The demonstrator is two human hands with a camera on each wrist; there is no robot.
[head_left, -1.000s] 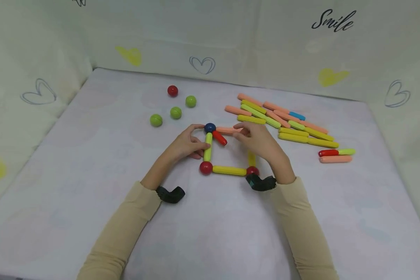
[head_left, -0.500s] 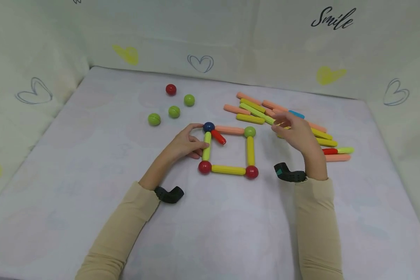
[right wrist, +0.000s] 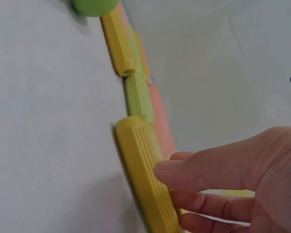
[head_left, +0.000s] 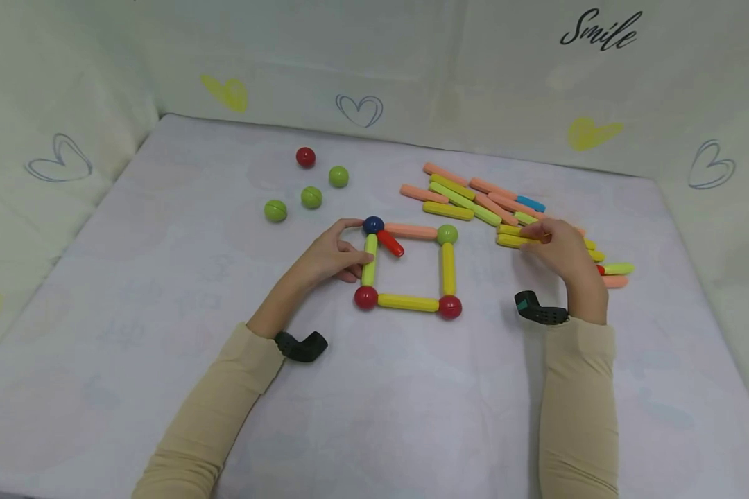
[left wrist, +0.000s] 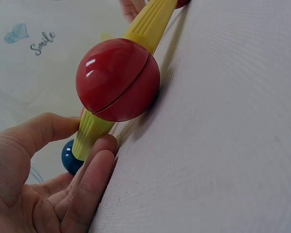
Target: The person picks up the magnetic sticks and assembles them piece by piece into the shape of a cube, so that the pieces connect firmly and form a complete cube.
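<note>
In the head view, a square of magnetic sticks and balls lies at mid-table. My left hand pinches its yellow-green stick, with the index finger touching the dark blue ball. A short red stick slants inward from that ball. Red balls mark the two near corners, a green ball the far right one. My right hand is at the stick pile, thumb and fingers around a yellow stick; its fingertips are partly hidden in the right wrist view.
Loose green balls and one red ball lie at the back left. Pink, yellow, green and blue sticks spread across the back right. Several more, including a pink stick, lie right of my right hand.
My right hand has left the square's far right corner, uncovering the green ball, and moved right, then down to the yellow sticks. My left hand has stayed at the yellow-green stick.
</note>
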